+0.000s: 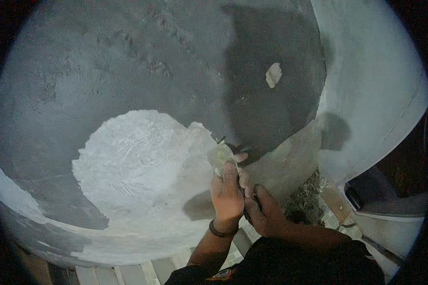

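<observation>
In front of a wall, my left hand (228,197) has its thumb and fingers closed on a clear, rounded piece (220,159) with a pale yellowish middle; its exact kind does not show. A dark bracelet (222,231) circles that wrist. Just behind the piece, by the fingertips, small dark bits (233,148) stand out against the wall. My right hand (265,213) is closed beside the left one, its fingertips close to the left fingers. Something dark shows between its thumb and fingers, too small and shaded to name.
Dark grey coating (166,61) covers much of the wall, broken by a large rough white patch (133,156) and a small pale chip (273,75). A pale adjoining wall (366,85) rises on the right. Rubble (304,199) and light slats (128,275) lie below.
</observation>
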A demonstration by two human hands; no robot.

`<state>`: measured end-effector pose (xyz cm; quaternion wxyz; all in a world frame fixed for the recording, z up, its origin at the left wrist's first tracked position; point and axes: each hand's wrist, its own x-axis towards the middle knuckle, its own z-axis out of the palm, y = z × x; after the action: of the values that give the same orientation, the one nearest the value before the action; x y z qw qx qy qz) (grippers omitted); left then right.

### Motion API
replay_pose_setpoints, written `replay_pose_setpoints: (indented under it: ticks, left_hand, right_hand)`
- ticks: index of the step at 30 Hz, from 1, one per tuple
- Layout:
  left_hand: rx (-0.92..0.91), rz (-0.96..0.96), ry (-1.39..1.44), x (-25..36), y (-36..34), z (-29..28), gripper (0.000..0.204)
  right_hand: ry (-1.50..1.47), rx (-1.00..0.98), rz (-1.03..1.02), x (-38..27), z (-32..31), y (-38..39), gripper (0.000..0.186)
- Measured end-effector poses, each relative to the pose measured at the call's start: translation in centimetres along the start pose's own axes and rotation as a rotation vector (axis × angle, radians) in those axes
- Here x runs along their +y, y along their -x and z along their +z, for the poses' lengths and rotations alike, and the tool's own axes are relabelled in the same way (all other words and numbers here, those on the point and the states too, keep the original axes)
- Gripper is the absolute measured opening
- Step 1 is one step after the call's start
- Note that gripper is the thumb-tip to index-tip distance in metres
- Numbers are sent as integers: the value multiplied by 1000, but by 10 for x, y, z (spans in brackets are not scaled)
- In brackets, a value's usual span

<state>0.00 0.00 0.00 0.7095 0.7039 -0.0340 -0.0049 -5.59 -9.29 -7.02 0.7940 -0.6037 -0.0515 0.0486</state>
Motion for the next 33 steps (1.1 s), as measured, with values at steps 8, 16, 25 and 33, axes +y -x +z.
replay_pose_setpoints:
  ticks: [8, 16, 25, 33]
  left_hand:
    - [-11, 82, 22, 11, -4, 10, 43]
    - [34, -53, 10, 12, -3, 10, 45]
    - [31, -33, 50, 8, -2, 9, 42]
    - [-9, -20, 40, 11, 2, 5, 39]
  right_hand:
    - [-29, -20, -99, -8, 0, -7, 11]
    - [47, -11, -45, -14, -4, -5, 16]
    - [-6, 9, -31, -9, 0, -3, 31]
    - [142, 56, -247, -9, -2, -3, 33]
